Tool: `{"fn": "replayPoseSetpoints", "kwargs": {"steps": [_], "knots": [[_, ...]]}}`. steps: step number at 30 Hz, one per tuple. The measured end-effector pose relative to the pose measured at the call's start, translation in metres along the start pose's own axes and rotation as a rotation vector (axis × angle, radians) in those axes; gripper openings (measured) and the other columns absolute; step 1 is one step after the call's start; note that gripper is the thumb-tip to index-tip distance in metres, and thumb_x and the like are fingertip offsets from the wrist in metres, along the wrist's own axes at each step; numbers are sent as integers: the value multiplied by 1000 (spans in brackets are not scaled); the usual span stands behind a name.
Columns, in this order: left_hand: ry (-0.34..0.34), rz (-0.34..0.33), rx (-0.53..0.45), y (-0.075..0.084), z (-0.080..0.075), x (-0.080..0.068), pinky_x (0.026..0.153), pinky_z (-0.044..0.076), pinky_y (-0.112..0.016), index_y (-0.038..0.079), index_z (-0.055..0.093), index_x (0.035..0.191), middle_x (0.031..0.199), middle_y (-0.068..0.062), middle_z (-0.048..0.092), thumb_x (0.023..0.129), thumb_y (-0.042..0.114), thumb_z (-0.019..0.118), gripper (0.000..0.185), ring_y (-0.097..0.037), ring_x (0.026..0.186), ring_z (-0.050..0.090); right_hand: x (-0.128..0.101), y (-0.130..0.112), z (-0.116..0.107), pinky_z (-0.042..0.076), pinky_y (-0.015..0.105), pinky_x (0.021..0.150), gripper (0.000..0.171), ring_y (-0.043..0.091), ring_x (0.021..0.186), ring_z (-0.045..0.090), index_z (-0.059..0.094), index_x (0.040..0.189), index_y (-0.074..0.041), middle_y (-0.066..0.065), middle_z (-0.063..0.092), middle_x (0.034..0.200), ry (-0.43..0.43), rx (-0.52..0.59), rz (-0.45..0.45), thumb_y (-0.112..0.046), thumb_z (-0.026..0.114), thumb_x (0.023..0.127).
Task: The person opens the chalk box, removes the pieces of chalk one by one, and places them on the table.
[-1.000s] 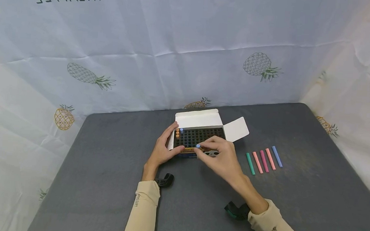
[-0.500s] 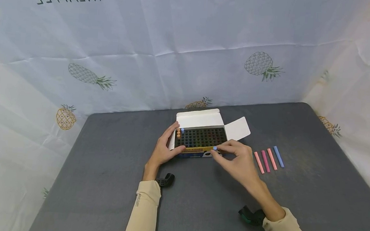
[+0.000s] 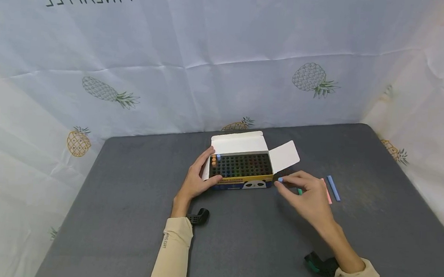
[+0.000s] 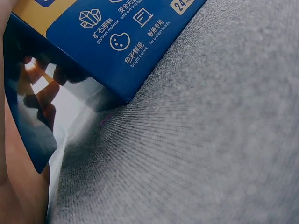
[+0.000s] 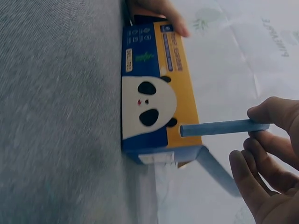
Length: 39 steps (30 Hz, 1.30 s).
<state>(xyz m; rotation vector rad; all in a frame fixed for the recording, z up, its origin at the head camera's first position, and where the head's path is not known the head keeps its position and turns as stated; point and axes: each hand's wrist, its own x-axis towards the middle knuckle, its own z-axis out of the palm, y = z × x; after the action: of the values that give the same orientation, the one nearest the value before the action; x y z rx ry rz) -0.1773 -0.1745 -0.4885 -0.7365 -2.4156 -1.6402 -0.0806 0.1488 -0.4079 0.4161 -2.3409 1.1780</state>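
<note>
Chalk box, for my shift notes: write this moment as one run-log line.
left hand: holds chalk box by left end | right hand: pinches blue chalk stick outside it | lid: open

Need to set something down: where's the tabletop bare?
Bare: tabletop from the left hand to the left edge, and in front of the box between the wrist cameras. Crowded: right of the box, where the right hand pinches blue chalk near loose sticks.

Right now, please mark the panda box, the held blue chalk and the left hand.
Panda box (image 5: pixel 159 97), right wrist view: printed front.
Held blue chalk (image 5: pixel 216 128), right wrist view: its middle.
Left hand (image 3: pixel 198 176), head view: back of hand.
</note>
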Motion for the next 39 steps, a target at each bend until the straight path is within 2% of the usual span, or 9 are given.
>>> {"fn": "replayPoseSetpoints", "kwargs": {"steps": [4,8,11,13,16,19,35,37,39], "knots": [[-2,0,-4,0,0,-1,125,30,-57,18,41,158,170,-8,30,87,40,81,84,-29,158,28,-3,6,-8,39,13,53,9,-5,63,51,82,86,-5,2,74,81,17,-19,23,1,84,79],[-3,-13,7,2,1,-1,125,30,-57,21,40,158,170,-5,29,86,63,73,90,-28,158,27,-6,14,-20,40,12,54,10,-5,64,52,82,86,-5,4,73,81,46,-11,51,2,84,79],[-5,-14,19,2,2,-1,125,30,-57,22,39,159,170,-4,29,85,69,69,92,-28,158,27,-9,23,-31,43,9,59,10,-5,64,53,82,86,-4,-3,72,81,71,-13,75,3,83,79],[-9,-20,17,8,2,-1,125,29,-58,19,39,159,170,-6,29,87,60,73,89,-30,158,27,-10,31,-40,46,5,63,10,-8,67,55,82,87,-2,-15,70,82,86,-11,103,4,83,79],[-19,-32,14,29,-1,-1,124,29,-60,8,40,158,169,-15,29,90,29,79,81,-36,157,28,-11,44,-56,49,1,70,10,-17,72,58,81,88,2,-32,63,84,109,-30,152,4,83,79],[-27,-52,7,50,-3,-1,124,29,-62,-3,39,155,166,-24,29,85,0,75,78,-42,156,27,-11,53,-71,48,-1,67,11,-25,72,57,80,90,5,-41,59,84,136,-68,188,1,82,80],[-13,-39,0,49,-5,-2,123,29,-63,-4,40,154,166,-26,30,85,7,77,79,-43,155,28,-16,78,-101,40,0,55,14,-34,68,46,81,91,4,-51,49,81,137,-252,223,-6,82,82],[-15,-39,8,50,-5,-1,122,31,-62,-4,40,154,165,-26,31,86,8,78,79,-43,154,29,-16,79,-103,39,1,54,13,-34,68,44,81,90,4,-43,55,78,122,-283,228,-6,82,81],[-17,-38,14,49,-5,-1,122,32,-62,-4,39,154,165,-26,31,86,9,78,80,-43,154,29,-17,81,-105,38,2,54,14,-35,67,40,81,90,4,-22,68,72,100,-318,240,-7,82,81]]}}
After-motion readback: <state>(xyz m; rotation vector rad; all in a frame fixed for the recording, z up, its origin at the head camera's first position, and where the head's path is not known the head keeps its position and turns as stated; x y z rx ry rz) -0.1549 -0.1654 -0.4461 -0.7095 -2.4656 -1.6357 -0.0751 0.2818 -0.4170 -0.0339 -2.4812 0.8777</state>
